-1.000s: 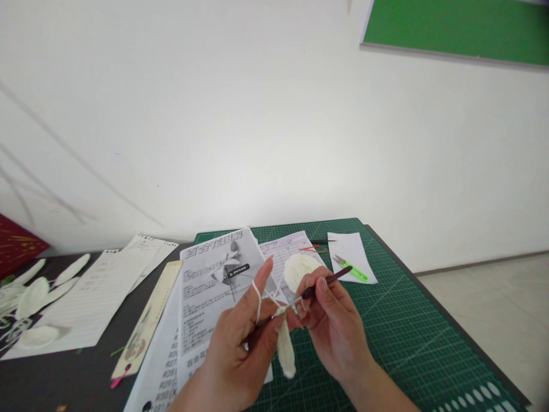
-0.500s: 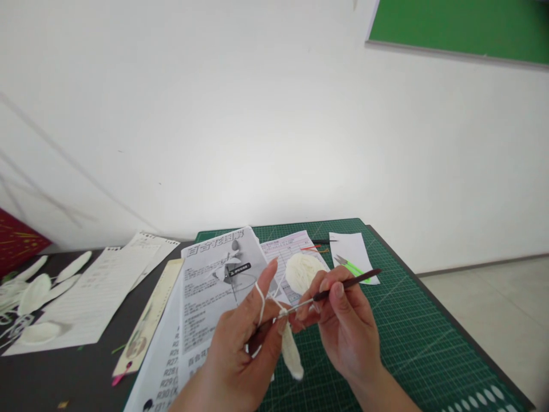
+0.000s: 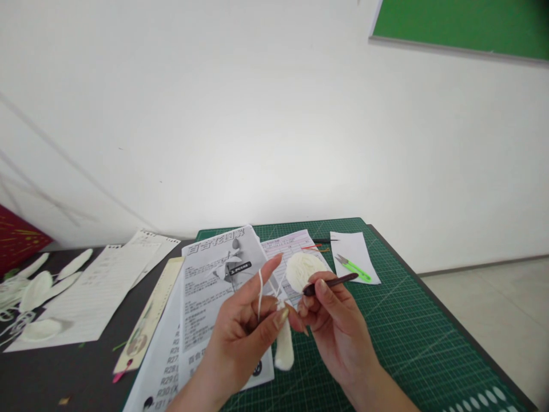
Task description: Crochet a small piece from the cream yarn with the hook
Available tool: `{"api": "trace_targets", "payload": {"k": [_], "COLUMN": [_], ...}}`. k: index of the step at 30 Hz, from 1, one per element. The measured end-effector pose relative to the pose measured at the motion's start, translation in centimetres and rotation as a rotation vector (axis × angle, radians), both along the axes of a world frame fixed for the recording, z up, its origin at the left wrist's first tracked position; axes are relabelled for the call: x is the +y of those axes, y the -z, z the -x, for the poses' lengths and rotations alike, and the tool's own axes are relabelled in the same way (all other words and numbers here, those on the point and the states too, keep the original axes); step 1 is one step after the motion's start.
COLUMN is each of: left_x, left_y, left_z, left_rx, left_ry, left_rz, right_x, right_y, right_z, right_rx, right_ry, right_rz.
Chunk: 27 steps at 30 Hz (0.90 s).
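Observation:
My left hand (image 3: 246,326) pinches the top of a small white crocheted piece (image 3: 283,346) that hangs down over the mat. A strand of white yarn (image 3: 260,292) loops round its raised index finger. In my right hand (image 3: 341,323) is a crochet hook with a dark handle (image 3: 343,280), gripped between thumb and fingers; its tip is hidden near the left fingertips. Just behind the hands sits a ball of cream yarn (image 3: 303,270), a strand leading from near it to the left hand.
Printed pattern sheets (image 3: 201,315) lie left of the hands on a green cutting mat (image 3: 412,320). Green thread snips (image 3: 354,268) rest on white paper at right. Farther left are a ruler (image 3: 150,315), handwritten sheets (image 3: 107,286) and several white crocheted petals (image 3: 36,292).
My right hand has shifted slightly left and turned the hook, its handle now less far right. The crocheted piece hangs straighter and a little farther left.

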<state>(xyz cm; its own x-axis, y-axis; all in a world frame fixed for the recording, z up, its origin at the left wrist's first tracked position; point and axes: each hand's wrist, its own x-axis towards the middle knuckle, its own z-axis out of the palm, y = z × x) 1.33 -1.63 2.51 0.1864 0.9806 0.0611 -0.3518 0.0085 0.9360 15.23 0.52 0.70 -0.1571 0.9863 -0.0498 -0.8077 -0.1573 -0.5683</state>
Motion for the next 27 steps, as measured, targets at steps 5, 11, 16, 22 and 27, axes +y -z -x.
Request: {"api": "trace_targets", "payload": {"k": [5,11,16,22,27], "left_x": [-0.2,-0.2,-0.3,-0.4,-0.4], "left_y": [0.1,0.2,0.3,0.4,0.4], "left_z": [-0.1,0.2,0.4,0.4,0.4], "left_rx": [-0.059,-0.085,-0.056,-0.050,-0.053], "left_ry": [0.013,0.030,0.039,0.050,0.051], "left_rz": [-0.004,-0.002,0.008,0.032,0.025], "right_x": [-0.2,-0.2,-0.2,-0.2,-0.3], "right_y": [0.1,0.3,0.6,0.8,1.2], "right_z": [-0.2,-0.2,-0.2,0.1,0.3], "right_rx": [0.003,-0.018,0.014,0.124,0.179], "right_ry": [-0.023,-0.048,-0.098,-0.186,-0.231], "right_rz": [-0.003,0.016,0.070,0.154,0.188]}}
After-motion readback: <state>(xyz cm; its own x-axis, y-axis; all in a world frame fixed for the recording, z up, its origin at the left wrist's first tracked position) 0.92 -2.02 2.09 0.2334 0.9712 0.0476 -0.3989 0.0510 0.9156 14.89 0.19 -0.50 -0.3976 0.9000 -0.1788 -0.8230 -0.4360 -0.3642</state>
